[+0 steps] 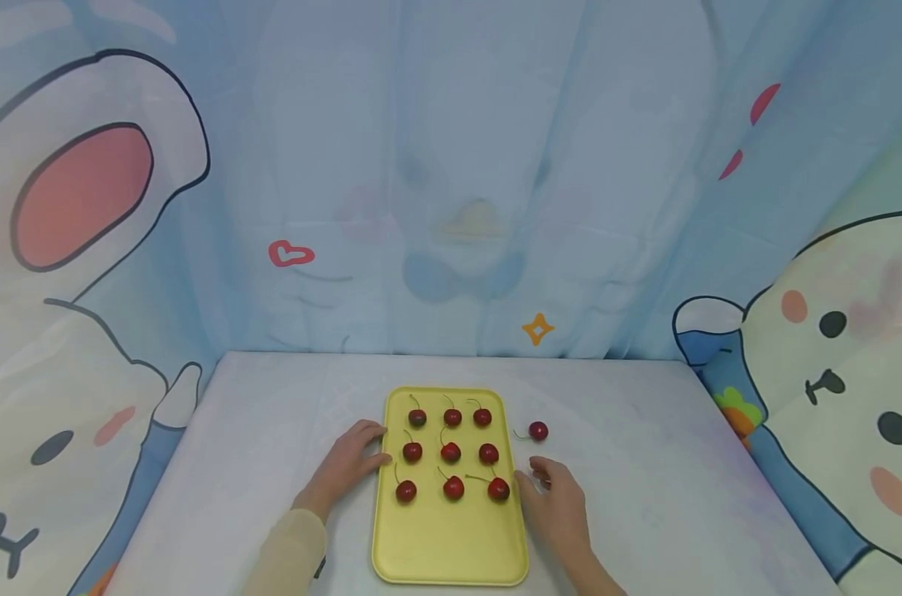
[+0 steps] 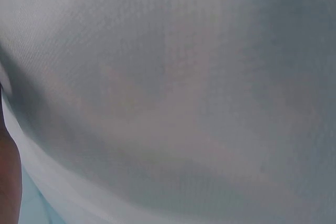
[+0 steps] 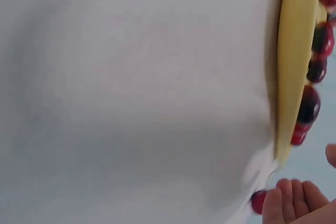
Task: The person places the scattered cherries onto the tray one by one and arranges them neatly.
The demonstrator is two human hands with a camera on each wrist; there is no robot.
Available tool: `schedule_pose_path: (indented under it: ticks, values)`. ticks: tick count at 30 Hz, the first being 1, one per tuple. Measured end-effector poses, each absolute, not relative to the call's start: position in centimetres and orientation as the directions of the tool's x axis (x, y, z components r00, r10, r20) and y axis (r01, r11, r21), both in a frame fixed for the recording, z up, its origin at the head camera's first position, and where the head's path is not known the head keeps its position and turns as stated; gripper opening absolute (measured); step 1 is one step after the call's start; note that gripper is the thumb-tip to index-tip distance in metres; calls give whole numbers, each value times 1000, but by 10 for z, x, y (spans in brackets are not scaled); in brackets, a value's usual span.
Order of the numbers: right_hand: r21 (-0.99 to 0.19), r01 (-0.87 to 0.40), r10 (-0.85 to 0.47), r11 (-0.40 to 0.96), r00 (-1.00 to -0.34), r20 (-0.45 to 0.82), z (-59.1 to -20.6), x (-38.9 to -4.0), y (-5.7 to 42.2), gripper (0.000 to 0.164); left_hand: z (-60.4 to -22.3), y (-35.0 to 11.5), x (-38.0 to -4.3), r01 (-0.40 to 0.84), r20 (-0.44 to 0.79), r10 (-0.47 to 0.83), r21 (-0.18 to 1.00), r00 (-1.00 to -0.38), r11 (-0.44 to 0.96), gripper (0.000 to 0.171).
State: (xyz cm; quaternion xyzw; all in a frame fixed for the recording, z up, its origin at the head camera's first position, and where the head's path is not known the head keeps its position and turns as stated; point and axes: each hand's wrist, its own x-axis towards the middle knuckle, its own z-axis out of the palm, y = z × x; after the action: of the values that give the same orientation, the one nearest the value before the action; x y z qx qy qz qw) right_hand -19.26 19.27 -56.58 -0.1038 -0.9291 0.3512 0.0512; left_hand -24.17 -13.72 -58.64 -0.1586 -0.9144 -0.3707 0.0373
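Observation:
A yellow tray (image 1: 451, 546) lies on the table with cherries set out in three rows of three. A dark red cherry (image 1: 450, 453) sits in the middle row; most cherries have stems. My left hand (image 1: 347, 461) touches the tray's left rim, with thumb and fingertips at the edge. Beside the right rim rests my right hand (image 1: 558, 501), its thumb at the edge and its fingers loosely bent around nothing. Just beyond that hand, a single cherry (image 1: 538, 431) lies on the cloth, its stem toward the tray. In the right wrist view, fingertips overlap this loose cherry (image 3: 259, 202).
A white cloth (image 1: 645, 463) covers the table. Behind it hangs a light blue curtain (image 1: 466, 124) with printed cartoon animals, which also line both sides. Pale cloth fills most of the left wrist view, with a sliver of skin at its left edge.

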Motion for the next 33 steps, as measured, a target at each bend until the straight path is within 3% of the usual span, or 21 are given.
schedule_pose_path:
  ticks: [5, 12, 21, 33]
  values:
    - [-676, 186, 271, 713, -962, 21, -573, -201, 213, 58, -586, -137, -241, 309, 177, 258, 666, -950, 679, 42]
    - [-656, 150, 198, 740, -980, -1, -581, -216, 231, 75, -584, -137, -241, 307, 185, 250, 676, -951, 669, 40]
    - [-659, 50, 143, 751, -986, 88, -589, -246, 237, 69, -584, -137, -241, 301, 177, 248, 676, -952, 673, 41]
    - [-638, 52, 118, 768, -991, 62, -587, -268, 231, 60, -580, -136, -240, 306, 176, 258, 687, -950, 659, 41]
